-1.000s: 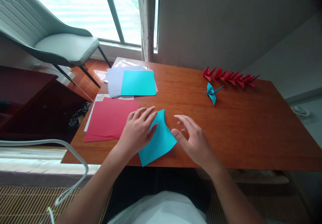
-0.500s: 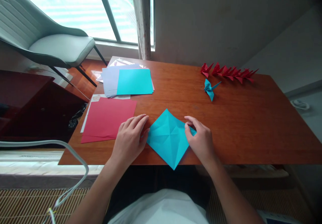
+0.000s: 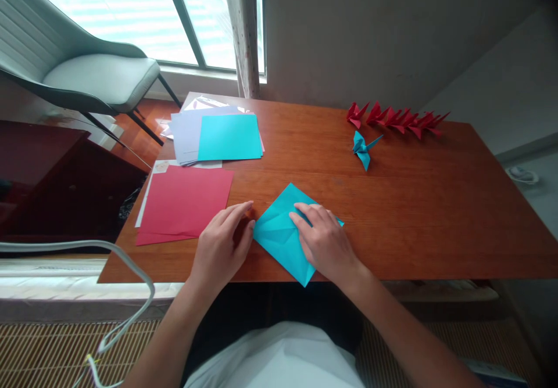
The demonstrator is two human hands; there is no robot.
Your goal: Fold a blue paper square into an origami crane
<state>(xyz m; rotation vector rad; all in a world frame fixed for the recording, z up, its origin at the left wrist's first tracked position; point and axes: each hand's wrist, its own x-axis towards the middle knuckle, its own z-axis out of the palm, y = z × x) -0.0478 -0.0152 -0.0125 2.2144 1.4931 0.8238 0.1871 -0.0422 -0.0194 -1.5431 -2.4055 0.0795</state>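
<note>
A creased turquoise paper square [image 3: 279,225] lies corner-on near the front edge of the wooden table [image 3: 414,214]. My right hand [image 3: 325,240] lies flat on its right half, fingers stretched toward the middle, holding nothing. My left hand [image 3: 222,245] rests on the table at the sheet's left corner, fingers extended and together, fingertips touching the paper's edge.
Red sheets [image 3: 185,202] lie left of my left hand. Behind them is a stack of lilac sheets [image 3: 185,135] topped by a turquoise sheet [image 3: 229,137]. A turquoise paper crane [image 3: 362,148] and a row of red cranes [image 3: 399,118] sit at the back right. A grey chair [image 3: 87,74] stands by the window.
The turquoise sheet went from lifted and curled to lying flat. My right hand moved from its right corner onto its surface. My left hand stayed at the left corner.
</note>
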